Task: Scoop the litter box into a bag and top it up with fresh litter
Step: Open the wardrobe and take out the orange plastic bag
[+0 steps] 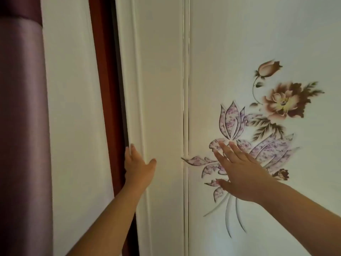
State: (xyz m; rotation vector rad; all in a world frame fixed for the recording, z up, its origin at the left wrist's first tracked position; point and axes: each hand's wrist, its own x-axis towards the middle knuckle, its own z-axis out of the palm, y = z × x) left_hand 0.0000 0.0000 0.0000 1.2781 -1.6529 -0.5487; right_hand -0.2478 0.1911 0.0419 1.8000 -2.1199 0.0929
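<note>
No litter box, bag, scoop or litter shows in this view. I face a white cupboard door (pixel 162 89) at close range. My left hand (pixel 138 167) holds the door's left edge, with the fingers reaching behind the edge and the thumb on the front face. My right hand (pixel 238 169) lies flat on the neighbouring white panel (pixel 258 34), fingers straight and spread over its purple flower decoration (pixel 230 121). Both forearms reach up from the bottom of the view.
A thin vertical seam (pixel 186 89) separates the two white panels. A dark red strip (pixel 105 71) runs just left of the door edge. Further left hang a white curtain (pixel 73 108) and a purple curtain (pixel 22 126). Brown painted flowers (pixel 284 100) mark the right panel.
</note>
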